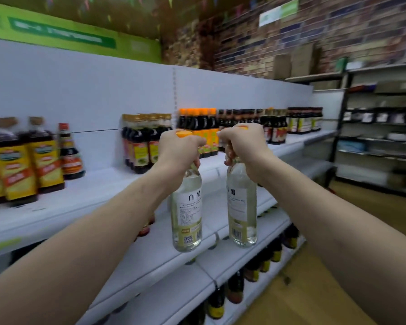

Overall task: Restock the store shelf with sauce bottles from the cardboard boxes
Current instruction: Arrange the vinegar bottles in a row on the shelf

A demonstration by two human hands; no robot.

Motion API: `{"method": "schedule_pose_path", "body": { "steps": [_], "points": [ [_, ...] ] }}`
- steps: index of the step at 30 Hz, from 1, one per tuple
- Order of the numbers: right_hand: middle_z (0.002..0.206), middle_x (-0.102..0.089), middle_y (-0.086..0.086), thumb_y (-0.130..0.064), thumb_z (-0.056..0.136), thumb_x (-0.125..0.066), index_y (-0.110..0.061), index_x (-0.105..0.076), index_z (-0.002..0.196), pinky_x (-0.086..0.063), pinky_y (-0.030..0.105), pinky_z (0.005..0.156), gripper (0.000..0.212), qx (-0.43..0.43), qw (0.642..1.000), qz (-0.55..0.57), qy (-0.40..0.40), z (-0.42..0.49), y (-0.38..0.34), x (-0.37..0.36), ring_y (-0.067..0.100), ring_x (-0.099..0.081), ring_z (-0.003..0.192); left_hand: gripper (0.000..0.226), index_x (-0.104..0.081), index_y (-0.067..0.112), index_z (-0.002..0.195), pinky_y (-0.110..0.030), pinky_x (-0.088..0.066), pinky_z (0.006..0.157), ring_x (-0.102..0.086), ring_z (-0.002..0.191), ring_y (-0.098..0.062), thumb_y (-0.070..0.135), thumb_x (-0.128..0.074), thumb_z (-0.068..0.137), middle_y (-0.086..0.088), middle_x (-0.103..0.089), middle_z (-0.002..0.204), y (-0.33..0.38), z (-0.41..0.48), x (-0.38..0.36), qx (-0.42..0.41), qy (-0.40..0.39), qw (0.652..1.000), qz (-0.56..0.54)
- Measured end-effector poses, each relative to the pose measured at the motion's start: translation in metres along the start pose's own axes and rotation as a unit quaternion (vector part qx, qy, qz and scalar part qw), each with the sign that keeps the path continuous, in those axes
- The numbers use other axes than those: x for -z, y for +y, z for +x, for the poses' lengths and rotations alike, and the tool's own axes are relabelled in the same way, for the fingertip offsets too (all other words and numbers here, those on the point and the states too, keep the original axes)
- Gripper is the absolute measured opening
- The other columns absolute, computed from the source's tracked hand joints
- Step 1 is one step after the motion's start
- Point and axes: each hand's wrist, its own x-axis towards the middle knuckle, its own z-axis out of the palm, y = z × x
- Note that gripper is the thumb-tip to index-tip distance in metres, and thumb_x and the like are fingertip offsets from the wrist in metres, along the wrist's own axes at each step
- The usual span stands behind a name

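Observation:
My left hand point(177, 151) grips the neck of a clear bottle of pale liquid point(186, 216) with a white label and an orange cap. My right hand point(243, 146) grips the neck of a second clear bottle point(242, 207) of the same kind. Both bottles hang upright in the air in front of the white store shelf point(99, 186), side by side and a little apart. Their bases hang below the level of the top shelf board. No cardboard box for the bottles is in view.
The top shelf holds dark sauce bottles: yellow-labelled ones at the left point(21, 165), a group in the middle point(143, 141), orange-capped ones point(197, 123) and more to the right point(302, 120). Lower shelves point(234, 289) carry more bottles. A dark rack point(380, 137) stands at the right.

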Motion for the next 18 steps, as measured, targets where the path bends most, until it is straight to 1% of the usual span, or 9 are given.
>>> {"method": "schedule_pose_path", "body": {
  "steps": [2, 4, 7, 9, 11, 13, 16, 17, 18],
  "points": [
    [0.047, -0.039, 0.007, -0.001, 0.082, -0.066, -0.008, -0.049, 0.064, -0.039, 0.037, 0.053, 0.026, -0.005, 1.000, -0.004, 0.027, 0.021, 0.009, 0.032, 0.021, -0.040, 0.041, 0.024, -0.059, 0.003, 0.065, -0.037, -0.044, 0.057, -0.048, 0.041, -0.025, 0.006, -0.072, 0.086, -0.013, -0.049, 0.047, -0.001, 0.016, -0.042, -0.004, -0.025, 1.000, -0.010],
    [0.047, -0.038, 0.007, 0.000, 0.082, -0.065, -0.007, -0.051, 0.065, -0.039, 0.037, 0.052, 0.023, -0.008, 0.998, -0.005, 0.057, 0.042, 0.020, 0.062, 0.021, -0.039, 0.042, 0.024, -0.058, 0.004, 0.066, -0.037, -0.044, 0.058, -0.048, 0.042, -0.025, 0.004, -0.071, 0.086, -0.014, -0.049, 0.050, -0.004, 0.033, -0.084, -0.012, -0.054, 0.998, -0.016],
    [0.045, -0.039, 0.008, 0.002, 0.084, -0.066, -0.008, -0.049, 0.058, -0.038, 0.036, 0.049, 0.032, -0.014, 0.994, -0.023, 0.105, 0.074, 0.038, 0.102, 0.021, -0.041, 0.040, 0.034, -0.052, 0.009, 0.058, -0.036, -0.044, 0.059, -0.049, 0.046, -0.026, 0.004, -0.071, 0.086, -0.015, -0.048, 0.053, -0.017, 0.062, -0.145, -0.021, -0.097, 0.995, -0.024],
    [0.044, -0.040, 0.007, 0.002, 0.085, -0.066, -0.007, -0.051, 0.058, -0.038, 0.034, 0.048, 0.032, -0.020, 0.990, -0.035, 0.133, 0.095, 0.050, 0.128, 0.021, -0.041, 0.038, 0.039, -0.049, 0.009, 0.054, -0.037, -0.045, 0.059, -0.049, 0.046, -0.026, 0.004, -0.072, 0.086, -0.017, -0.049, 0.054, -0.025, 0.083, -0.184, -0.021, -0.126, 0.991, -0.039],
    [0.043, -0.041, 0.006, 0.001, 0.085, -0.066, -0.004, -0.054, 0.062, -0.039, 0.036, 0.050, 0.026, -0.023, 0.986, -0.055, 0.157, 0.118, 0.060, 0.152, 0.021, -0.041, 0.037, 0.037, -0.050, 0.008, 0.057, -0.037, -0.047, 0.059, -0.049, 0.047, -0.026, 0.004, -0.071, 0.086, -0.018, -0.050, 0.057, -0.032, 0.105, -0.222, -0.024, -0.157, 0.986, -0.058],
    [0.046, -0.044, 0.010, 0.002, 0.084, -0.066, -0.002, -0.056, 0.065, -0.040, 0.037, 0.051, 0.021, -0.022, 0.979, -0.079, 0.187, 0.144, 0.067, 0.174, 0.022, -0.042, 0.037, 0.036, -0.051, 0.008, 0.056, -0.037, -0.047, 0.058, -0.049, 0.048, -0.026, 0.003, -0.071, 0.086, -0.016, -0.049, 0.056, -0.035, 0.129, -0.258, -0.025, -0.187, 0.979, -0.081],
    [0.057, -0.056, 0.023, -0.001, 0.083, -0.067, 0.000, -0.061, 0.071, -0.040, 0.037, 0.052, 0.013, -0.019, 0.966, -0.105, 0.235, 0.184, 0.074, 0.209, 0.023, -0.045, 0.038, 0.041, -0.051, 0.007, 0.053, -0.035, -0.046, 0.057, -0.048, 0.047, -0.025, 0.005, -0.073, 0.087, -0.013, -0.047, 0.050, -0.037, 0.167, -0.314, -0.027, -0.223, 0.970, -0.094],
    [0.056, -0.057, 0.023, -0.002, 0.082, -0.067, 0.001, -0.062, 0.073, -0.041, 0.037, 0.053, 0.011, -0.016, 0.962, -0.110, 0.250, 0.197, 0.077, 0.222, 0.023, -0.045, 0.038, 0.042, -0.050, 0.004, 0.051, -0.035, -0.046, 0.057, -0.048, 0.048, -0.025, 0.004, -0.073, 0.086, -0.013, -0.047, 0.049, -0.037, 0.178, -0.332, -0.029, -0.236, 0.966, -0.096],
    [0.050, -0.054, 0.020, -0.001, 0.081, -0.067, 0.003, -0.063, 0.073, -0.040, 0.038, 0.054, 0.010, -0.015, 0.958, -0.113, 0.263, 0.209, 0.080, 0.234, 0.024, -0.045, 0.037, 0.040, -0.050, -0.002, 0.052, -0.035, -0.046, 0.058, -0.048, 0.049, -0.026, 0.003, -0.072, 0.085, -0.014, -0.047, 0.051, -0.038, 0.188, -0.351, -0.034, -0.249, 0.963, -0.098]
  ]
}}
